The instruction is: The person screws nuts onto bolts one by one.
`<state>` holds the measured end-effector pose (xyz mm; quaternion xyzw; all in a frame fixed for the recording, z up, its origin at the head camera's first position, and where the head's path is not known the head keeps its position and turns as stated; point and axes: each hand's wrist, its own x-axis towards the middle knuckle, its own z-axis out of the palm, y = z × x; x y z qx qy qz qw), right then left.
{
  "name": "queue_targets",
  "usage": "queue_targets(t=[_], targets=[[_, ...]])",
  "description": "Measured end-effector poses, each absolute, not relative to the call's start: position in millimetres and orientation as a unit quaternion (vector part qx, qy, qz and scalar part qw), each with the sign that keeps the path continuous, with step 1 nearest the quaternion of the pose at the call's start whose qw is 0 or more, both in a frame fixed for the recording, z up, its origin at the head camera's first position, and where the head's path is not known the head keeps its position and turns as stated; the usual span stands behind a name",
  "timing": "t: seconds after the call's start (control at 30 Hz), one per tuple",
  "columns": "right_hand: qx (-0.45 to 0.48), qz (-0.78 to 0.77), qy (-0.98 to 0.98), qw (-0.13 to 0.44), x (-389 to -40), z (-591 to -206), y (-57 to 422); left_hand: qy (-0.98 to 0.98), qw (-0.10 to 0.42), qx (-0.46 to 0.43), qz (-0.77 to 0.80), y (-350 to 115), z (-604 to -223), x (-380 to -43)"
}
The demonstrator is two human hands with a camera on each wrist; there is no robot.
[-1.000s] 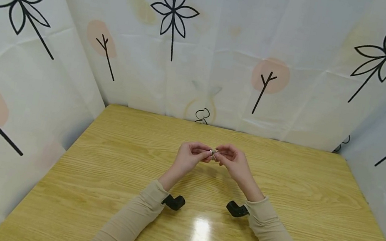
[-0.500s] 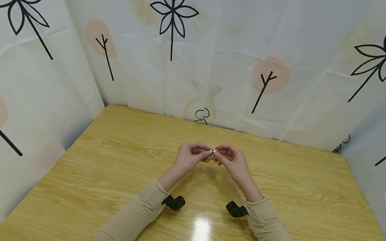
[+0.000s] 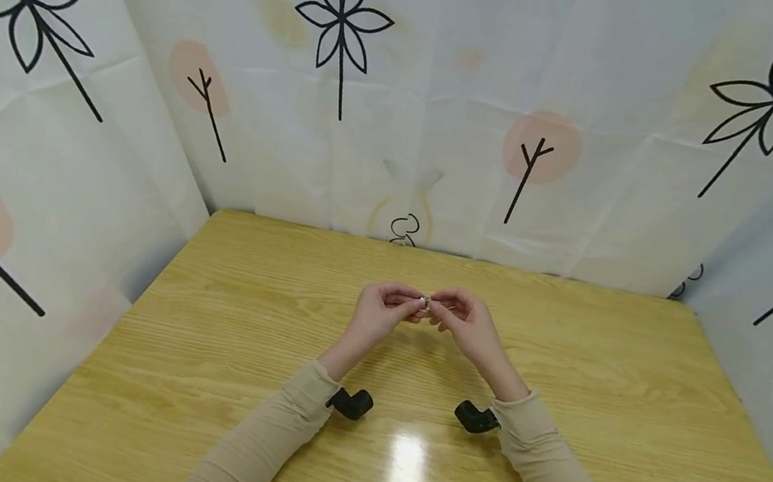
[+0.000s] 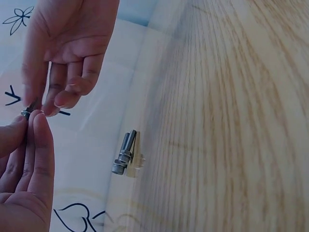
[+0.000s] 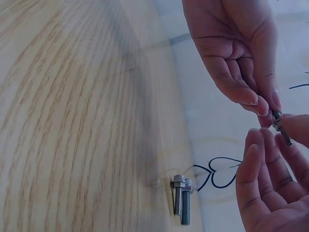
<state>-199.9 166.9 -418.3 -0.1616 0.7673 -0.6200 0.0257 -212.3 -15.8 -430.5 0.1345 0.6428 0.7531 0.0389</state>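
Between the fingertips of both hands is a small metal bolt [image 5: 287,139] with a nut [image 5: 277,123] on its shaft. My left hand [image 3: 375,315] pinches one end of it with thumb and finger. My right hand [image 3: 471,329] pinches it from the other side, its thumb [image 5: 295,126] against the nut. In the left wrist view the bolt [image 4: 31,107] is mostly covered by fingertips. Below the hands, a pair of bolts [image 4: 124,153] with nuts lie side by side on the table, heads toward the left; the hands hide them in the head view.
The wooden table [image 3: 230,317] has a bright light reflection near its front. A white patterned curtain [image 3: 407,109] stands along the back and both sides. A black wrist camera [image 3: 350,404] sticks out inward from each cuff.
Both hands stay almost in place, their fingertips still together at the bolt. The glint on the metal between them has changed. The head view has shifted and tilted very slightly.
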Motion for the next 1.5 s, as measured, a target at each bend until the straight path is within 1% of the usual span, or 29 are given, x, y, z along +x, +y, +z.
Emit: queue_targets(t=[0.5, 0.57, 0.8, 1.07, 1.23, 1.5], targets=[[-0.15, -0.619, 0.77, 0.027, -198, -411, 167, 0.64, 0.058, 0.145, 0.752, -17, -426, -214], [-0.15, -0.626, 0.765, 0.025, -198, -410, 167, 0.639, 0.056, 0.144, 0.754, -17, -426, -214], [-0.148, -0.602, 0.784, 0.026, -185, -386, 161, 0.64, 0.045, 0.138, 0.754, -16, -428, -215], [-0.148, -0.621, 0.769, 0.014, -197, -404, 165, 0.64, 0.042, 0.146, 0.753, -17, -425, -214], [-0.153, -0.608, 0.779, 0.017, -187, -384, 164, 0.637, 0.031, 0.151, 0.756, -14, -428, -218], [-0.143, -0.604, 0.783, 0.034, -185, -383, 163, 0.636, 0.038, 0.137, 0.759, -12, -429, -218]])
